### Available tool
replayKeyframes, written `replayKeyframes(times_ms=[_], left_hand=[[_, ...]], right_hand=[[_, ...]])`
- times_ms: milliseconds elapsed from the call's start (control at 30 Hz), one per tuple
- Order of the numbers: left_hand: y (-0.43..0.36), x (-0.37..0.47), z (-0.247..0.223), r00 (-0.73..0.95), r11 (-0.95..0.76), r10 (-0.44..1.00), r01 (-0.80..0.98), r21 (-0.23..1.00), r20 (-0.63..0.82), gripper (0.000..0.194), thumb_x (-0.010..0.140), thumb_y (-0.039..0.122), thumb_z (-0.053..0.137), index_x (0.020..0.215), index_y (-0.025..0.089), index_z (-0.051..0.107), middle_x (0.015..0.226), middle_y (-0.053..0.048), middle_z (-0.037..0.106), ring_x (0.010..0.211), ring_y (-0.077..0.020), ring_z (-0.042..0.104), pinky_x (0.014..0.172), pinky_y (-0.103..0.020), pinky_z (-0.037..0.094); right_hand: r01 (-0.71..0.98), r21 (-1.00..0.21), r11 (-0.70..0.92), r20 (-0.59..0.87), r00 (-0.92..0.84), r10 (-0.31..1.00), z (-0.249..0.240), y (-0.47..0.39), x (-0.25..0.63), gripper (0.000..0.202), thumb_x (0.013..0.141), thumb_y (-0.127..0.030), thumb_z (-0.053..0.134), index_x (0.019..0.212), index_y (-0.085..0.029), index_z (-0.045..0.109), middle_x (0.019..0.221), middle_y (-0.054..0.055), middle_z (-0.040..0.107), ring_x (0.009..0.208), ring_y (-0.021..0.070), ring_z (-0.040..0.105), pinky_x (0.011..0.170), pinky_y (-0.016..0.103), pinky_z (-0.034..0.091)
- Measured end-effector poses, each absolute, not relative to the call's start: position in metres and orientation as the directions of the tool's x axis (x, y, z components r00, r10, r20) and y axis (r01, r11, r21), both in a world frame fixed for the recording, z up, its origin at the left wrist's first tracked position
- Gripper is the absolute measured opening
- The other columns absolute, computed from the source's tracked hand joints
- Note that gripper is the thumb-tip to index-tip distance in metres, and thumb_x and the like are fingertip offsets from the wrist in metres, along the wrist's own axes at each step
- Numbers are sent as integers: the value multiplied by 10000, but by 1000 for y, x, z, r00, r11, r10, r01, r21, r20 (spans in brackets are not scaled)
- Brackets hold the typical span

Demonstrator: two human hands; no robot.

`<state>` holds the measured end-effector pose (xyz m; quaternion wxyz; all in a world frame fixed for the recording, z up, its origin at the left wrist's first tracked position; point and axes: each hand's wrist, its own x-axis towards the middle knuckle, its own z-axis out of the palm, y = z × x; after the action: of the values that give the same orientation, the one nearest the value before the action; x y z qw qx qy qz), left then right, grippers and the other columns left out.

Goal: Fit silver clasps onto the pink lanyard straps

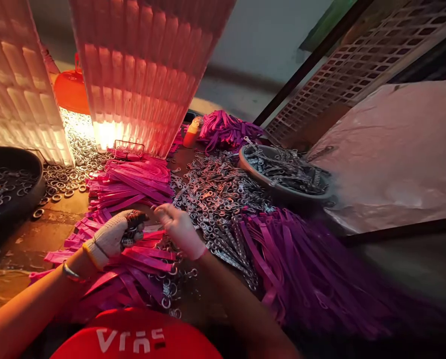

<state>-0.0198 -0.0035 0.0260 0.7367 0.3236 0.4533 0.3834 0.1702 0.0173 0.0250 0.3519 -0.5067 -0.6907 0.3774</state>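
My left hand (114, 237), in a white knitted glove with dark fingertips, is closed over a pile of flat pink straps (133, 182). Dark, shiny bits show at its fingers, but I cannot make out what they are. Just right of it, my right hand (180, 229), in a thin pale covering, is pinched shut; a small, thin thing shows at its fingertips, too blurred to name. Below and between the hands lie more pink straps (121, 286), some with metal rings (166, 294) at their ends. Beside my right hand spreads a heap of metal snap hooks (219, 194).
A grey basin (283, 184) of metal hooks stands at the right, purple straps (294, 259) in front of it. At the left, a dark bowl (39, 184) holds rings. Upright translucent ribbed panels (140, 75) flank an orange lamp (71, 92) lighting loose rings (58, 182).
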Motion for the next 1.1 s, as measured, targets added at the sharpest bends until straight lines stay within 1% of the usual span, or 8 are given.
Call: replayKeyframes(times_ms=[100,200,400,733,800,867,967,1100], left_hand=[[30,-8,25,231,192,949,120,974,-216,168,825,330,639,804,165,659,633,-9,614,520,-121,548,442,-206,392],[71,17,22,272,-164,962,563,810,6,130,851,236,612,905,186,719,888,-55,722,798,-183,656,725,-264,512],[125,69,11,195,-134,981,698,704,-6,189,886,212,591,1015,103,677,946,-190,666,969,-334,670,865,-447,473],[82,23,37,312,-210,949,549,809,35,93,826,221,638,748,168,636,778,-70,634,717,-183,597,626,-253,436],[54,2,45,344,-119,937,471,874,-58,230,900,344,547,784,169,640,616,-31,594,522,-138,510,479,-230,365],[24,-15,48,320,172,917,220,960,-238,297,882,455,571,877,167,642,578,-12,585,436,-114,464,384,-204,273],[-13,-29,44,287,408,884,-86,909,-369,345,783,500,685,834,171,596,584,12,556,407,-91,460,329,-174,205],[-41,-33,36,272,430,882,-131,893,-385,311,801,470,658,752,185,544,539,46,482,367,-69,361,329,-186,205]], right_hand=[[377,-922,92,109,25,994,1,58,195,370,917,-515,466,845,-198,644,667,-26,597,632,144,516,619,246,404],[395,-916,74,121,95,988,-21,86,208,371,866,-516,476,791,-186,630,729,1,619,724,165,522,692,264,425],[389,-918,72,131,129,983,-33,88,209,412,871,-460,432,1001,-151,673,1029,82,703,969,208,568,916,325,439],[309,-936,169,158,-61,986,15,17,200,282,929,-353,507,1084,-201,687,1045,33,730,965,186,648,892,287,487],[318,-919,235,203,-131,970,26,3,189,252,957,-310,490,1098,-213,675,1071,24,729,999,173,654,909,269,481],[357,-876,325,251,-239,938,34,-9,176,248,987,-273,462,1129,-220,659,1092,23,732,1004,162,662,902,253,477],[575,-669,471,303,-368,879,37,-23,159,250,1008,-234,455,1170,-205,643,1063,47,735,954,176,661,851,266,456],[816,-183,547,257,-498,828,39,-38,146,233,999,-187,443,1132,-183,634,863,65,674,763,206,585,695,322,365]])
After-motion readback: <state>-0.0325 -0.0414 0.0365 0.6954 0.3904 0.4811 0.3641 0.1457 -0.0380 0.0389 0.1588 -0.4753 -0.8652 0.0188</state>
